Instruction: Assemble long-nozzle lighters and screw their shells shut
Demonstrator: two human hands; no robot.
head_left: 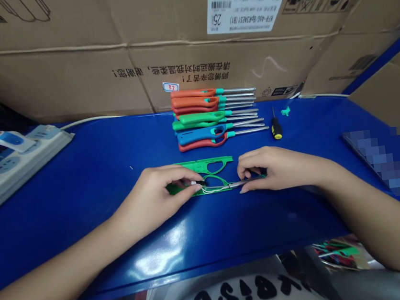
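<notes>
On the blue table, an opened green gas lighter lies in two shell halves. The upper green shell half [189,167] rests flat just beyond my left hand [163,188]. My left hand is closed over the lower green shell half [221,180], thumb and index finger pinching a small white and black part [194,183] at its inner side. Thin white wires [210,190] run from there along the shell. A slim metal lighter tube [240,183] extends right from the shell; its far end is in the closed fingers of my right hand [277,167], which partly hide it.
Behind my hands lies a stack of orange, green, blue and red lighters [201,134]. A black and yellow screwdriver [276,129] and a small turquoise piece [285,111] are right of it. A power strip [16,159] sits at left; a large cardboard box [85,62] stands behind.
</notes>
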